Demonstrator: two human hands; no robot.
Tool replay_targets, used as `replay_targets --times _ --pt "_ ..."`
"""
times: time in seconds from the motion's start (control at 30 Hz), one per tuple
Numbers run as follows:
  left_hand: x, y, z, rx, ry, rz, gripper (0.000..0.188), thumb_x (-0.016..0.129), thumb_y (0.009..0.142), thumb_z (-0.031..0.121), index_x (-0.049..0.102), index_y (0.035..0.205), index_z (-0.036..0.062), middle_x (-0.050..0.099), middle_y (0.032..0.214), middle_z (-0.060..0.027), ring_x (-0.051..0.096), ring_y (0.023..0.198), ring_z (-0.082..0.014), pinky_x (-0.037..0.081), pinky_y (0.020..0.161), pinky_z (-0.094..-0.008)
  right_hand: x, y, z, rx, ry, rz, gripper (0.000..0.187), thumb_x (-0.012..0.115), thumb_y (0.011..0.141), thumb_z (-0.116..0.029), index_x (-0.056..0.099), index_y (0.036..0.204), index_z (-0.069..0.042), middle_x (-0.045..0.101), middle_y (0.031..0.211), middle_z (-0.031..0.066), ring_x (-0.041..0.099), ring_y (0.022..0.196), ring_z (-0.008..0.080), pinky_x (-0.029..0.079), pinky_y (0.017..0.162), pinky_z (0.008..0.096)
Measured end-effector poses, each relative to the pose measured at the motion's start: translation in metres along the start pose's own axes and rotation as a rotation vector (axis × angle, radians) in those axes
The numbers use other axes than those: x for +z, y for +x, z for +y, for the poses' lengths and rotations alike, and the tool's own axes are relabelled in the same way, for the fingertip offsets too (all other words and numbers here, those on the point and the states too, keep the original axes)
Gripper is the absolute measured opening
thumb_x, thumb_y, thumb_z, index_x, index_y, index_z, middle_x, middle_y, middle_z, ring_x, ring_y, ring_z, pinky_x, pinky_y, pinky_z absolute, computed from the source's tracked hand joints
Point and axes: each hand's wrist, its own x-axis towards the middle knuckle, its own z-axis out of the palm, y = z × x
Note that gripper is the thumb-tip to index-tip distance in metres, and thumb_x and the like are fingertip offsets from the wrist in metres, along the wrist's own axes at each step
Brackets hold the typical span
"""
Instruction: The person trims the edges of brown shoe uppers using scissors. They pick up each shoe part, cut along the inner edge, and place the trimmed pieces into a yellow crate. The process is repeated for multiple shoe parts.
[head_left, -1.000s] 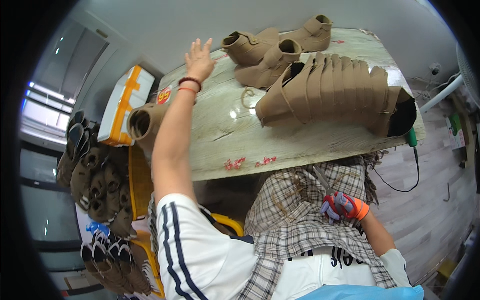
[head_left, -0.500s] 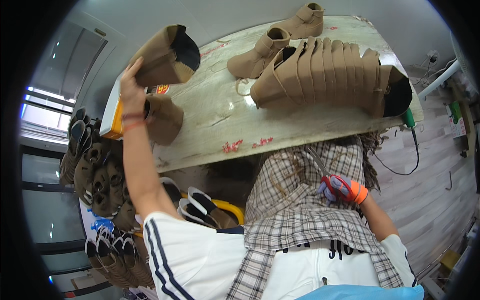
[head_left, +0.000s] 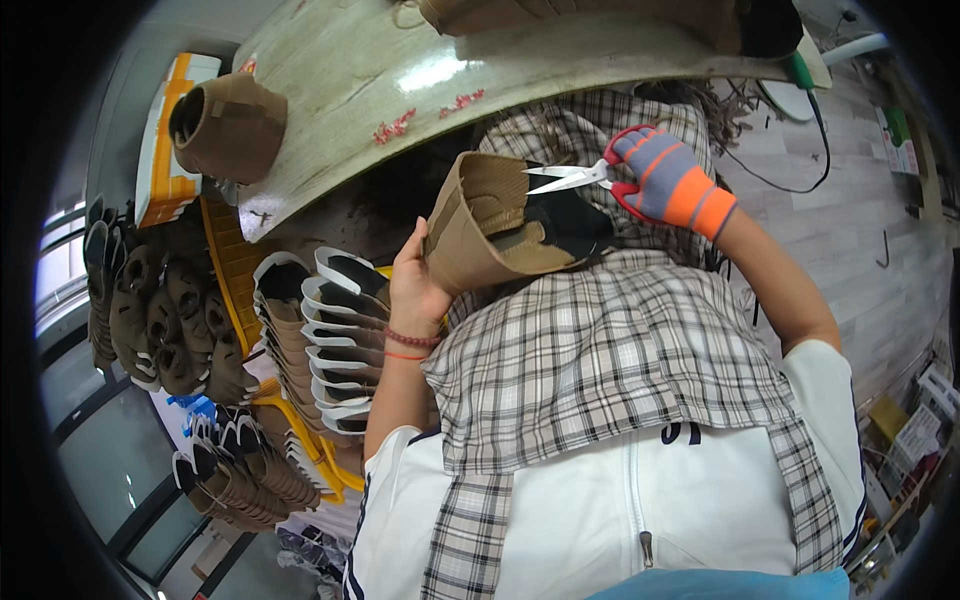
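Observation:
Above my lap, my left hand (head_left: 415,285) grips a brown boot upper (head_left: 462,240) by its left side, thumb up along the outside. The upper's open side faces right and shows a ribbed tan lining and a black part. In a grey and orange striped glove, my right hand (head_left: 668,185) is closed round the red handles of a pair of scissors (head_left: 575,178). The blades are spread and point left, with their tips at the upper's top edge. Whether they touch the material I cannot tell.
Another brown upper (head_left: 230,125) stands at the left end of the worktable (head_left: 345,90). A white and orange box (head_left: 165,150) is beside it. Stacked uppers with white edges (head_left: 340,340) lie left of my lap near a yellow crate (head_left: 325,460). A green-handled tool (head_left: 802,72) hangs at the table's right.
My left hand has brought the upper from the table's left end down over my lap. The scissors have risen from my lap, and their blades now spread at the upper. The view has tilted down.

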Motion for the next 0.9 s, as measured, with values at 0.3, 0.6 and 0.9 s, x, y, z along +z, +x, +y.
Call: replay_targets --times 0.3,0.6,0.9 --pt "-0.104 0.026 -0.024 0.168 -0.05 0.146 0.049 0.034 0.101 0.036 0.046 0.133 0.0021 0.052 0.133 -0.0144 0.049 0.122 -0.0312 0.041 0.103 -0.0463 0.048 0.004 -0.003 -0.066 -0.043 -0.059 0.034 0.075 0.069 -0.029 0.063 0.096 -0.012 0.064 0.09 0.0061 0.06 0.087 0.0254 0.046 0.08 0.0357" --pt "-0.052 0.052 -0.025 0.073 0.049 -0.015 0.048 0.034 0.101 0.035 0.045 0.134 0.0025 0.051 0.134 -0.0144 0.049 0.122 -0.0312 0.041 0.102 -0.046 0.062 0.008 -0.013 0.047 -0.105 -0.142 0.03 0.074 0.069 -0.028 0.064 0.093 -0.013 0.064 0.086 0.0058 0.061 0.084 0.0255 0.046 0.077 0.0359" --pt "-0.067 0.054 -0.029 0.083 0.037 0.008 0.047 0.033 0.101 0.034 0.044 0.134 0.0029 0.05 0.134 -0.0144 0.049 0.123 -0.0313 0.041 0.102 -0.0456 0.051 -0.001 -0.008 -0.004 -0.03 -0.022 0.031 0.075 0.068 -0.03 0.064 0.093 -0.014 0.064 0.085 0.0061 0.06 0.083 0.0262 0.046 0.074 0.0369"
